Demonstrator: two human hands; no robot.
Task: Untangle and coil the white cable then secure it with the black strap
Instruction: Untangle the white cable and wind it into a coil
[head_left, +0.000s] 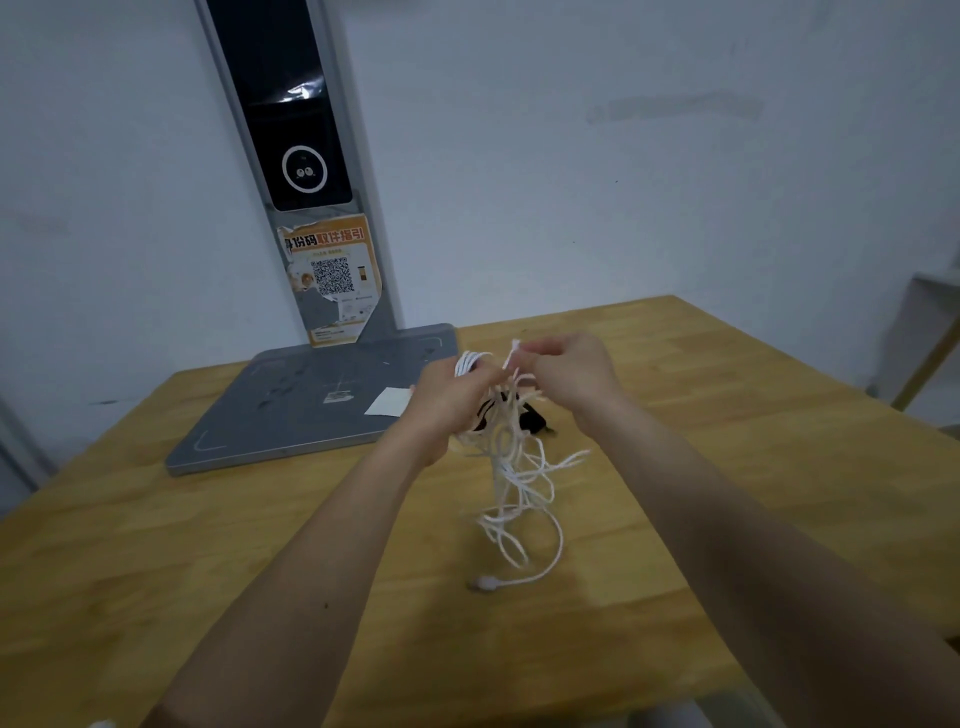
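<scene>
- The left hand (447, 400) is raised above the wooden counter (156, 571), its fingers curled round a bundle of loops of the white cable (511, 467); several neat turns of the cable arch over the top of this hand.
- The right hand (566, 374) is just beside the left, at about the same height, with thumb and fingertips pinching a strand of the same cable near its upper end.
- Below the 2 hands the cable hangs in a loose tangle of loops and strands down to the counter, where the lowest loops lie on the wood.
- 1 end of the cable trails toward the camera and finishes in a small pale plug (485, 583) lying flat on the counter.
- The black strap (532, 418) shows as a dark shape behind the hanging strands, between the 2 wrists; whether it rests on the counter or is caught in the cable cannot be told.
- At the back left of the counter stands a grey scanner stand (291, 405) with a flat base plate and a tilted upright column bearing a dark screen panel.
- An orange sticker with a QR code (332, 275) is stuck on the column below the panel, and a small white paper label (388, 401) lies on the base plate near the left hand.
</scene>
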